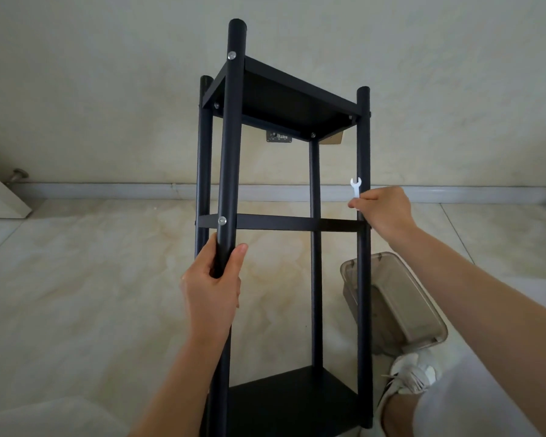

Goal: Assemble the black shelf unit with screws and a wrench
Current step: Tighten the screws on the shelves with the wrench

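Matt black shelf unit (230,152), shiny metal wrench (355,187), glossy marbled floor (92,294).

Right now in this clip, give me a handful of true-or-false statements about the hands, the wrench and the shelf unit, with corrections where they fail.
1. The left hand grips the near left post of the shelf unit. True.
2. The wrench lies on the floor beside the shelf unit. False: the right hand holds it up by the near right post.
3. A silver screw head shows on the near left post at the middle shelf. True.
4. The clear plastic bin sits on the top shelf. False: it rests on the floor, to the right of the unit.
5. The shelf unit is white. False: it is black.
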